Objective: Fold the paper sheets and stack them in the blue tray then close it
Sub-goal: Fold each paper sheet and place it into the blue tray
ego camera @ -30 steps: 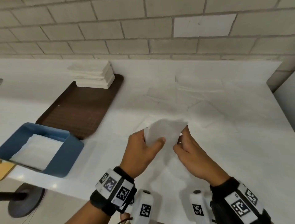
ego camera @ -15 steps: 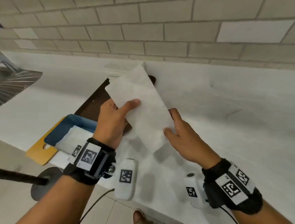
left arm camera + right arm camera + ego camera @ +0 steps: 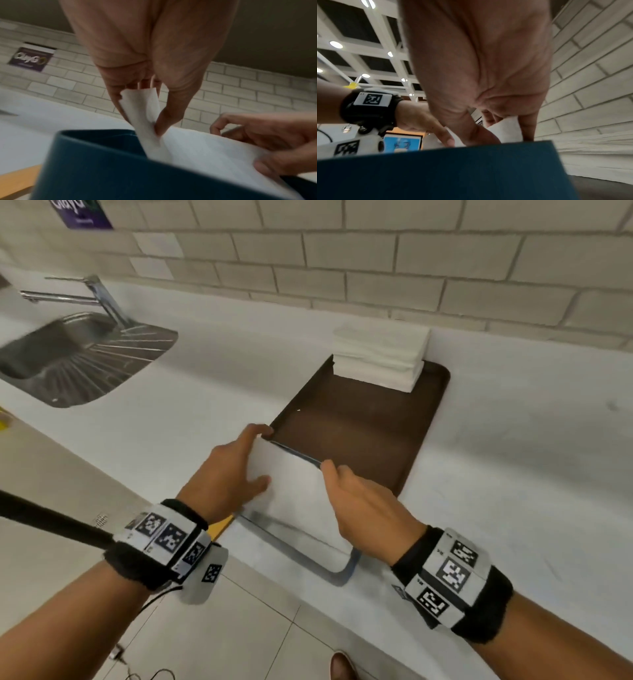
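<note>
A folded white paper sheet (image 3: pixel 294 491) lies over the blue tray (image 3: pixel 342 573) near the counter's front edge, covering most of it. My left hand (image 3: pixel 255 457) pinches the sheet's left edge between thumb and fingers; the left wrist view shows that pinch (image 3: pixel 150 121) above the tray's dark blue wall (image 3: pixel 102 162). My right hand (image 3: pixel 334 477) pinches the sheet's right edge, and in the right wrist view its fingers (image 3: pixel 527 128) hold the paper (image 3: pixel 505 127) just above the tray wall (image 3: pixel 436 169). The tray's inside is hidden by the sheet.
A brown tray (image 3: pixel 359 433) lies just behind the blue one, with a stack of white paper (image 3: pixel 380 357) at its far end by the brick wall. A steel sink (image 3: pixel 78 354) with a tap (image 3: pixel 68 296) sits far left. An orange board (image 3: pixel 219 529) shows beneath the blue tray.
Both hands have carried the folded sheet from mid-air in front of me down and left onto the blue tray. The view has swung left, bringing the sink into sight.
</note>
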A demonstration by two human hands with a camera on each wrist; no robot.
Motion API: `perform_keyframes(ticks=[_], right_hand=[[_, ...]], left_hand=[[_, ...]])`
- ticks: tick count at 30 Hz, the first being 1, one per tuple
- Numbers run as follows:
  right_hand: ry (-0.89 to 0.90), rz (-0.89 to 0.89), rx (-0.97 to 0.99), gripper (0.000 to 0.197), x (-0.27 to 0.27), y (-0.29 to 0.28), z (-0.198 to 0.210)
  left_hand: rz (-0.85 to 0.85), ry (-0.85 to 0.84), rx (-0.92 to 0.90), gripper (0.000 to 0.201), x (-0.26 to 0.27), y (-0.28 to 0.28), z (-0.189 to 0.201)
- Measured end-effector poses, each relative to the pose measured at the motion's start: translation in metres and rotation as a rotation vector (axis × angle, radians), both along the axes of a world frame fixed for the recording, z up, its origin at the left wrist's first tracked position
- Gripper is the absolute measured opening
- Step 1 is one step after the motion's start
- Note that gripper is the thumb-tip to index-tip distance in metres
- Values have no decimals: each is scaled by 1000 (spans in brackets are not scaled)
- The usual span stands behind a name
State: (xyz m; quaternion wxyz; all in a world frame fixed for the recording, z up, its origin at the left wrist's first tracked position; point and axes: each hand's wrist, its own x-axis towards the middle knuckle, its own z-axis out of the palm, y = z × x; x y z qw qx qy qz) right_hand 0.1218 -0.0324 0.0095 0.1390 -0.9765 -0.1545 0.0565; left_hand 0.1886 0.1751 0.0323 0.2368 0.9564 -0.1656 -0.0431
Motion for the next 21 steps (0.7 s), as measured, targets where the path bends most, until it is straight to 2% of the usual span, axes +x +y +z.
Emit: perform_keyframes(ticks=[2,4,6,7,10,13,15,17,19,21], right_hand=[[29,23,-57,47,4,11,-5],[87,21,-94,44,9,18,-11],[142,5,-132,40,9,21,-16],[154,-2,-152,40,9,22,-18],[129,-7,-133,41,4,22,-11],[4,22,112,31,-10,7,12],[-17,-24,310,34,-31,-27,29],[17,-166,435,38,-61,-83,37],[67,-369,365,41,-100,-156,30],[146,-582,136,44,-142,-232,13]], left_hand=[[-106,14,172,70,2,6,-9],[-240,-118,402,70,1,10,-15],[-322,-316,488,60,2,7,-16],[-349,-336,490,50,1,2,-14],[-396,-128,529,11,3,-15,-16],[-461,92,633,23,7,-21,-29],[-482,137,620,20,13,-24,-19],[-473,81,545,10,22,-25,1],[-453,-19,395,13,31,-30,23],[-496,-56,300,15,36,-47,43]])
